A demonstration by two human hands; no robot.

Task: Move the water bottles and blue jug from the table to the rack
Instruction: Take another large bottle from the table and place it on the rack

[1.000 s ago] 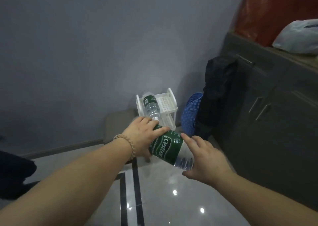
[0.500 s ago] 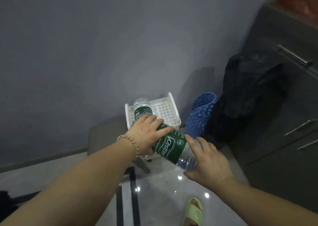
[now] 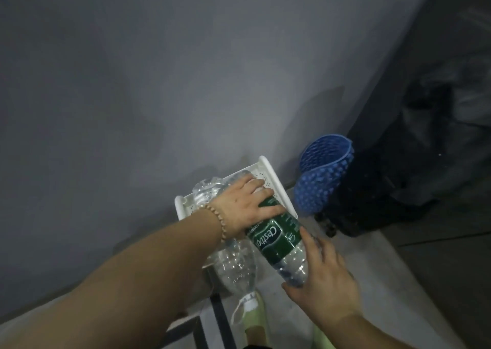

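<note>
A water bottle with a green label [image 3: 276, 238] lies tilted over the right side of the white rack [image 3: 277, 180], its base toward me. My left hand [image 3: 245, 208] grips its upper part from above. My right hand [image 3: 325, 277] cups its base, thumb on the label. A second clear water bottle [image 3: 236, 265] lies along the rack's left side under my left wrist, its white cap [image 3: 248, 305] hanging past the front edge. The rack's lower shelves are hidden.
A blue knobbly container [image 3: 325, 173] stands just right of the rack against the grey wall. A black bag [image 3: 385, 189] sits beside it in front of a dark cabinet. Light green slippers [image 3: 256, 322] show on the floor below the bottles.
The view has closed in on the rack. Both hands have carried the green-labelled bottle forward and down onto the rack beside the other bottle.
</note>
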